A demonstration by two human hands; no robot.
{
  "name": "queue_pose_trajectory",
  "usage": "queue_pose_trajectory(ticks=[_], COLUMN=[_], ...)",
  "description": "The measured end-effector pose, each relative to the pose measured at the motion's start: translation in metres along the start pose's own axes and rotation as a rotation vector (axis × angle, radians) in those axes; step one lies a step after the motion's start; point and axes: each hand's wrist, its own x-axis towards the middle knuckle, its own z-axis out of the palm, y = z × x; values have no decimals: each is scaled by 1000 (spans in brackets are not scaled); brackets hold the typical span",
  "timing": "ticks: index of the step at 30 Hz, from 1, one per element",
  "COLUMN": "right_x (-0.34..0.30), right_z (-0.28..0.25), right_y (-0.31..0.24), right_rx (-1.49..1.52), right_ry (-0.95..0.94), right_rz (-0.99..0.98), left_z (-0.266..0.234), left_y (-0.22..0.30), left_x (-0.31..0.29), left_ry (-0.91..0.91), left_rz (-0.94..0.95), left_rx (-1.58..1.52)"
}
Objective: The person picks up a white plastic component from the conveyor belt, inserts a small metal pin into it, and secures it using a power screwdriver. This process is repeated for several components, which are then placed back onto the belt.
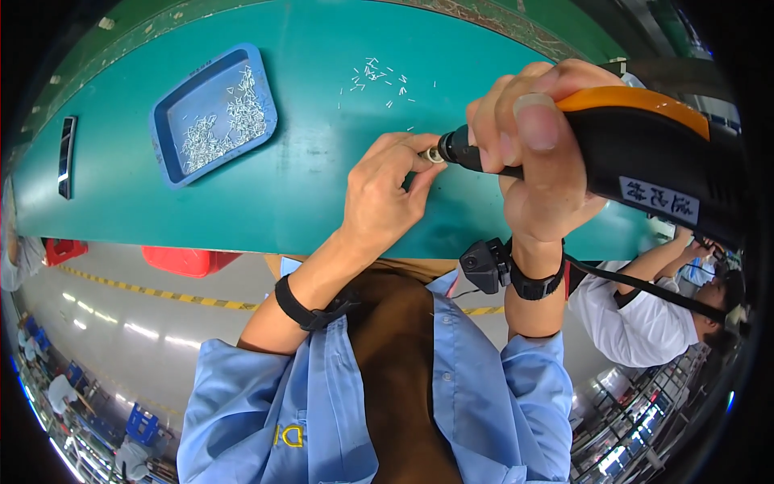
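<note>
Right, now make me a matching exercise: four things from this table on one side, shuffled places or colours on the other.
1. Tray
2. Power tool
3. Small round part
4. Loose pins

A. Pinched by the left hand
B. Blue, left of both hands
C. Scattered on the green table
D. Black and orange, gripped by the right hand

Pairs: 1-B, 2-D, 3-A, 4-C

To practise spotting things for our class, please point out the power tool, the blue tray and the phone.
Power tool point(637, 141): head view, on its black body.
Blue tray point(193, 97): head view, on its bare floor.
Phone point(67, 157): head view, on its dark middle.
</note>
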Motion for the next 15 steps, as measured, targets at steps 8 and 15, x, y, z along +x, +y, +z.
queue_pose_trajectory(ticks=[8, 15], right_x=[3, 4], right_z=[1, -10], right_y=[2, -13], right_rx=[-24, 17], right_ry=[3, -46], right_rz=[-61, -8], left_z=[4, 6], left_y=[-3, -5], left_x=[-3, -2], left_ry=[15, 17], left_rz=[-16, 13], left_rx=[-36, -74])
